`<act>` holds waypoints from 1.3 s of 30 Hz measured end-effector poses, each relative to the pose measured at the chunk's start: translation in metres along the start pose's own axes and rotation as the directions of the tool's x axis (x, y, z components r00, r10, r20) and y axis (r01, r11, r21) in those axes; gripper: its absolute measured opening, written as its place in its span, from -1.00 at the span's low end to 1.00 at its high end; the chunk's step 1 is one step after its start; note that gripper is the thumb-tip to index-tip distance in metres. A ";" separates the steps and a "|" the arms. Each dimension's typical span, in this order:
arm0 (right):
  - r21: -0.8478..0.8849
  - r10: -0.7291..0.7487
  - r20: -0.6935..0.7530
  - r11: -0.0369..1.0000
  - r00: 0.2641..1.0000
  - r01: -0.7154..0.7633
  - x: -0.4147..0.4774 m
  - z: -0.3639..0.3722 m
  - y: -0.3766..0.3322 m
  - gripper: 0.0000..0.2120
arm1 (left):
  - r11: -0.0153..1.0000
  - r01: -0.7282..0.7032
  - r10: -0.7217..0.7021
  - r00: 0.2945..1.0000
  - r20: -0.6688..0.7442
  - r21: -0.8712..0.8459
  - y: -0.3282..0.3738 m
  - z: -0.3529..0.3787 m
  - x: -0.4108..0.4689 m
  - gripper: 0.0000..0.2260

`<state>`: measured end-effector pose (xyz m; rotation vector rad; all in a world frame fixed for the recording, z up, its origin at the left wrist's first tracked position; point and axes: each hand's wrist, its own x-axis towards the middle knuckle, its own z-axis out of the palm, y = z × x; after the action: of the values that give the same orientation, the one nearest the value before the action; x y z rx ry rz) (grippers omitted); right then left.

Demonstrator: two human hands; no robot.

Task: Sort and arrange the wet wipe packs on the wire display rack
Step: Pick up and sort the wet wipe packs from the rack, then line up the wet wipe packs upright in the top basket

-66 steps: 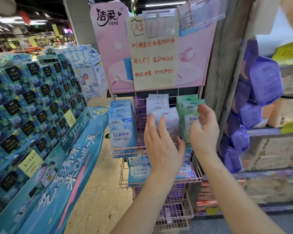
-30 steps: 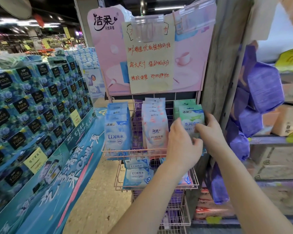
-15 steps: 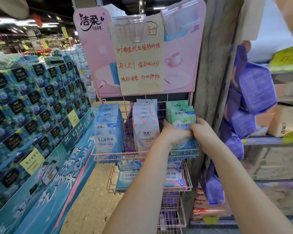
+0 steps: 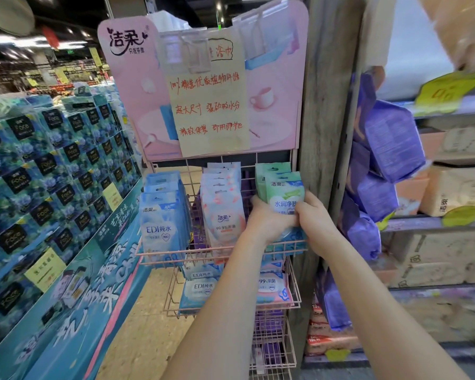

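Observation:
A pink wire display rack (image 4: pixel 173 255) holds three upright rows of wet wipe packs on its top shelf: blue packs (image 4: pixel 161 218) at left, pink-and-white packs (image 4: pixel 222 212) in the middle, green packs (image 4: pixel 281 187) at right. My left hand (image 4: pixel 269 220) and my right hand (image 4: pixel 314 223) both clasp the lower part of the front green pack from either side. The shelf below carries flat blue packs (image 4: pixel 203 289) and a pink pack (image 4: pixel 273 287). Purple packs lie on the lowest shelf (image 4: pixel 269 349), partly hidden by my arms.
A pink brand board with a handwritten paper sign (image 4: pixel 209 97) tops the rack. A wooden post (image 4: pixel 327 105) stands right against it. Purple packs (image 4: pixel 387 144) hang at right before shelves of tissue boxes. A stack of blue tissue packs (image 4: pixel 47 171) fills the left; tiled floor (image 4: pixel 148 325) lies between.
My hands moved from the middle pink row to the right green row and closed on the front green pack. The pink packs now stand upright in their row.

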<state>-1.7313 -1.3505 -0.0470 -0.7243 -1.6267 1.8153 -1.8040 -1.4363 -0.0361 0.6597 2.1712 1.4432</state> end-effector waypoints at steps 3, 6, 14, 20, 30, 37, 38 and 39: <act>0.035 -0.003 0.013 0.999 1.000 0.002 -0.003 -0.001 -0.001 -0.48 | 0.990 -0.072 0.075 0.997 -0.024 0.118 -0.001 -0.002 -0.004 -0.14; 0.060 0.005 0.017 0.998 1.000 -0.006 -0.006 0.000 -0.005 -0.45 | 0.975 -0.122 0.129 0.991 -0.030 0.185 -0.003 -0.003 -0.009 -0.13; 0.128 0.035 0.129 0.990 0.991 -0.051 -0.009 -0.008 -0.012 -0.30 | 0.950 -0.211 0.226 0.973 -0.039 0.229 -0.010 -0.004 -0.018 -0.18; 0.173 0.020 0.153 0.984 0.988 -0.046 -0.005 -0.009 -0.012 -0.25 | 0.937 -0.274 0.295 0.953 -0.071 0.217 -0.014 -0.005 -0.022 -0.17; 0.177 -0.016 0.099 0.984 0.995 -0.002 0.002 -0.001 -0.018 -0.24 | 0.923 -0.316 0.337 0.939 -0.064 0.221 -0.011 -0.007 -0.011 0.11; 0.100 -0.085 0.094 0.992 0.992 0.076 0.008 0.007 -0.031 -0.26 | 0.922 -0.364 0.378 0.920 -0.107 0.130 -0.003 -0.006 0.007 0.10; 0.068 -0.077 0.114 0.995 0.990 0.070 0.008 0.008 -0.029 -0.27 | 0.941 -0.317 0.328 0.941 -0.081 0.122 -0.006 -0.004 0.008 0.09; 0.042 -0.069 0.129 0.997 0.989 0.064 0.008 0.008 -0.025 -0.30 | 0.959 -0.266 0.272 0.961 -0.058 0.096 -0.009 -0.003 0.010 0.08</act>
<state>-1.7408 -1.3476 -0.0212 -0.5381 -1.6740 1.8742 -1.8149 -1.4356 -0.0441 0.9828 2.2791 1.5311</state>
